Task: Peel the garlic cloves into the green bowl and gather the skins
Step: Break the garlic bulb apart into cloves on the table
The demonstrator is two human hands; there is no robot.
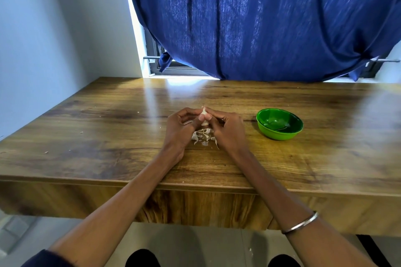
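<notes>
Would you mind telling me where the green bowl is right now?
In the head view, the green bowl sits on the wooden table, just right of the right hand.

garlic clove point(204, 115): pale, upright (papery) | skins point(202, 136): heaped below | green bowl point(279, 124): right, upright

Both hands meet over the table, fingertips together.
Left hand point(181, 128) and right hand point(225, 130) curl inward, thumbs and forefingers pinching a garlic clove point(204, 115) between them; forearms reach forward, converging.
</notes>
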